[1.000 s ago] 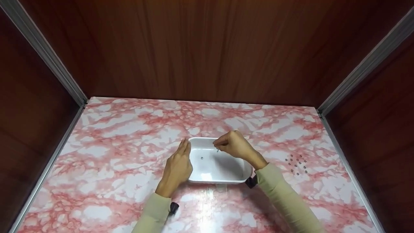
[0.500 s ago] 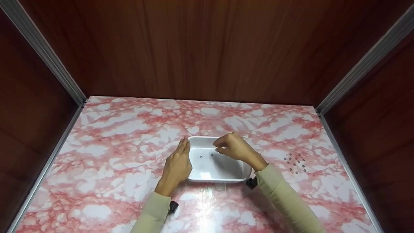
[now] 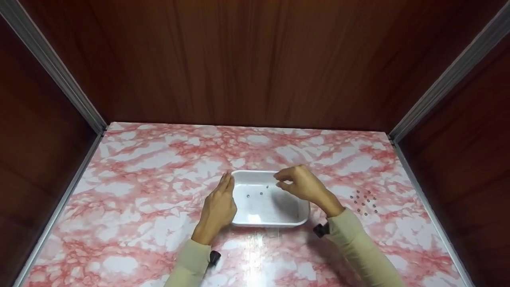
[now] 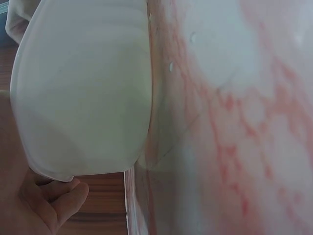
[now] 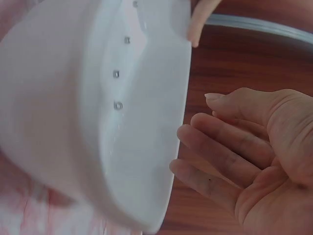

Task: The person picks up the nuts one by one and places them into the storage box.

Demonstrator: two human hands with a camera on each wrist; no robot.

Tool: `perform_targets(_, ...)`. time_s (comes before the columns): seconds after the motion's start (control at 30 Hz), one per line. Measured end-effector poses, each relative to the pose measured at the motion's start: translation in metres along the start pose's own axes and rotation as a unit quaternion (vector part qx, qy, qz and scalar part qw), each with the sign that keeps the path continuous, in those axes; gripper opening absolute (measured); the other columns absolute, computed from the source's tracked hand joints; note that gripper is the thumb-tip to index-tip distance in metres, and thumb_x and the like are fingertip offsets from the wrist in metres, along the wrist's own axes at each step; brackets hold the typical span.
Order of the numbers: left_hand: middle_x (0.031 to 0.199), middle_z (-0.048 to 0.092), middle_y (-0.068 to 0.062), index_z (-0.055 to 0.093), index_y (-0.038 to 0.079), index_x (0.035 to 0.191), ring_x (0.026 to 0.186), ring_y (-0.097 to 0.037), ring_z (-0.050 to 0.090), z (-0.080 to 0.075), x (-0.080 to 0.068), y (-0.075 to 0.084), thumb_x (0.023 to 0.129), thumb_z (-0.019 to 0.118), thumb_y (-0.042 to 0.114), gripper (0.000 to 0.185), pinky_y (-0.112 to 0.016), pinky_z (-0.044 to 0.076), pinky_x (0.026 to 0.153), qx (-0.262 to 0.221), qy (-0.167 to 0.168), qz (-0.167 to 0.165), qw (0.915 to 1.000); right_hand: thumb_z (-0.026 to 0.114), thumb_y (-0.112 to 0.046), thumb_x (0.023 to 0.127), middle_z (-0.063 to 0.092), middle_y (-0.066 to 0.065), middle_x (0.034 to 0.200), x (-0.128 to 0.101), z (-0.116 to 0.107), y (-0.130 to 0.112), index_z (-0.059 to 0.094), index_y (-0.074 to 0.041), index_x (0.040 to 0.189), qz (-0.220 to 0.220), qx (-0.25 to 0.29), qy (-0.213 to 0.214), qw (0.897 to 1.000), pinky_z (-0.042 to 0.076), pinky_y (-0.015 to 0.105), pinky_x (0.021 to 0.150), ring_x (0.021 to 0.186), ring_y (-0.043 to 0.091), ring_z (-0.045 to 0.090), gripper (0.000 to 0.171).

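Observation:
In the head view a white rectangular tray (image 3: 255,224) stands mid-table. Small metal nuts (image 3: 261,193) sit in a row on its floor, also seen as little ring-like nuts (image 5: 116,74) in the right wrist view. My left hand (image 3: 220,205) lies along the tray's left wall with fingers straight; the left wrist view shows its fingertips (image 4: 71,199) past the tray's corner. Over the tray's far right part is my right hand (image 3: 301,185), thumb and index finger apart with nothing between them. Its other fingers are spread loosely at the rim in the right wrist view.
Several more nuts (image 3: 365,201) lie scattered on the table to the right of the tray. The red-and-white marbled tabletop (image 3: 139,215) is bounded by brown wood panels (image 3: 247,63) at the back and both sides.
My right hand has released nuts onto the tray floor, where one showed at first and three show now. It has then shifted slightly right, fingers parting. The left hand stays put.

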State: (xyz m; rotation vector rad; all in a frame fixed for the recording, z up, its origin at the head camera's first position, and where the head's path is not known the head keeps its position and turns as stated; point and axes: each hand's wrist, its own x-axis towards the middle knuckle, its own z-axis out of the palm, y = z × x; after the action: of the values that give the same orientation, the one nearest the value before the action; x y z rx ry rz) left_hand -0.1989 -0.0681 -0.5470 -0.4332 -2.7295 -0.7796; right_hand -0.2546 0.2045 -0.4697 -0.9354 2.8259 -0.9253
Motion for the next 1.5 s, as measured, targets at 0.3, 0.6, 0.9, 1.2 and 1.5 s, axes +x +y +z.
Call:
perform_targets(0.3, 0.16, 0.048, -0.027, 0.053, -0.011, 0.148, 0.151, -0.039, 0.047, 0.002, -0.003, 0.0, 0.1, 0.047, 0.002, 0.05, -0.05, 0.051, 0.114, 0.007, 0.005, -0.001, 1.0, 0.076, -0.005, 0.092, 0.081, 0.019, 0.109, -0.034, -0.016, 0.018, 0.08, 0.0, 0.112, 0.027, -0.008, 0.037, 0.999, 0.065, 0.05, 0.088, 0.1, 0.036, 0.079, 0.021)
perform_targets(0.6, 0.162, 0.046, -0.026, 0.051, -0.01, 0.149, 0.152, -0.039, 0.046, -0.001, 0.001, -0.001, 0.1, 0.047, 0.003, 0.051, -0.05, 0.051, 0.114, 0.009, -0.002, -0.003, 0.9999, 0.077, -0.004, 0.091, 0.081, 0.014, 0.112, -0.077, -0.03, 0.041, 0.082, -0.005, 0.113, 0.063, 0.004, 0.063, 0.996, 0.064, 0.051, 0.092, 0.105, 0.033, 0.078, 0.022)
perform_targets(0.9, 0.162, 0.046, -0.026, 0.051, -0.011, 0.149, 0.152, -0.039, 0.046, 0.0, 0.0, -0.001, 0.1, 0.048, 0.003, 0.051, -0.05, 0.051, 0.113, 0.011, -0.004, -0.004, 0.9999, 0.078, -0.003, 0.091, 0.08, 0.018, 0.113, -0.123, -0.036, 0.059, 0.08, 0.0, 0.113, 0.124, -0.015, 0.109, 0.986, 0.064, 0.052, 0.088, 0.102, 0.037, 0.079, 0.022)
perform_targets(1.2, 0.159, 0.048, -0.027, 0.053, -0.011, 0.147, 0.15, -0.04, 0.048, 0.002, -0.002, -0.001, 0.1, 0.046, 0.002, 0.049, -0.05, 0.051, 0.114, 0.011, -0.001, 0.001, 0.9999, 0.074, 0.001, 0.093, 0.078, 0.024, 0.115, -0.168, -0.039, 0.081, 0.076, 0.006, 0.119, 0.176, -0.023, 0.106, 0.979, 0.063, 0.053, 0.088, 0.103, 0.043, 0.077, 0.026)
perform_targets(1.5, 0.16, 0.048, -0.027, 0.052, -0.011, 0.148, 0.151, -0.039, 0.048, 0.0, -0.001, 0.0, 0.101, 0.047, 0.002, 0.05, -0.05, 0.052, 0.113, 0.014, 0.0, 0.003, 0.9999, 0.08, 0.0, 0.087, 0.081, 0.015, 0.105, -0.194, -0.038, 0.101, 0.079, -0.001, 0.112, 0.126, -0.156, 0.139, 0.97, 0.061, 0.048, 0.076, 0.088, 0.029, 0.076, 0.025)
